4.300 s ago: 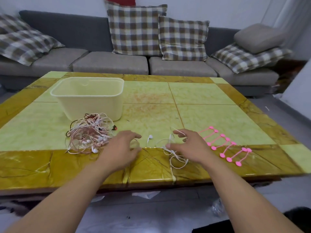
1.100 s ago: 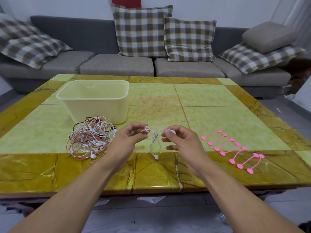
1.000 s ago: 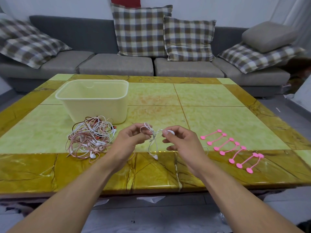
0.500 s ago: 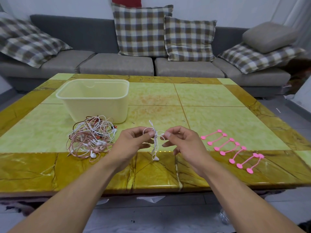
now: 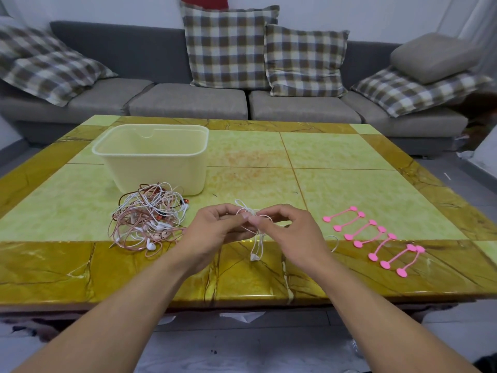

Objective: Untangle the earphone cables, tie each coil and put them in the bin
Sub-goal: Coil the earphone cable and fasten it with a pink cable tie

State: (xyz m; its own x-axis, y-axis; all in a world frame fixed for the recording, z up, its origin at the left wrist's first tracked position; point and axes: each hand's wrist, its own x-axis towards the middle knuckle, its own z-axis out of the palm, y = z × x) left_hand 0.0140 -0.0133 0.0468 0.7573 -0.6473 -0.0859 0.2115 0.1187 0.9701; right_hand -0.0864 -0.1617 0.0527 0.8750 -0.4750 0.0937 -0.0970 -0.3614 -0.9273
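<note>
Both hands pinch one white earphone cable (image 5: 256,244) just above the table's near edge. My left hand (image 5: 215,232) grips it from the left, my right hand (image 5: 289,232) from the right, fingertips almost touching. A small loop sticks up between them and two strands hang down to a plug end. A tangled heap of pink and white earphones (image 5: 148,219) lies to the left of my left hand. Behind that heap stands the cream plastic bin (image 5: 156,154), with nothing visible inside. Several pink cable ties (image 5: 373,232) lie in a row to the right.
The green and amber tiled table (image 5: 336,184) stretches back to a grey sofa (image 5: 188,100) with checked cushions. A strand of the white cable (image 5: 334,242) trails on the table by my right wrist. Bare floor shows below the table's near edge.
The white cable was lifted off the table into both hands. Over the last second my hands closed together, bunching the cable into a short loop with the ends hanging.
</note>
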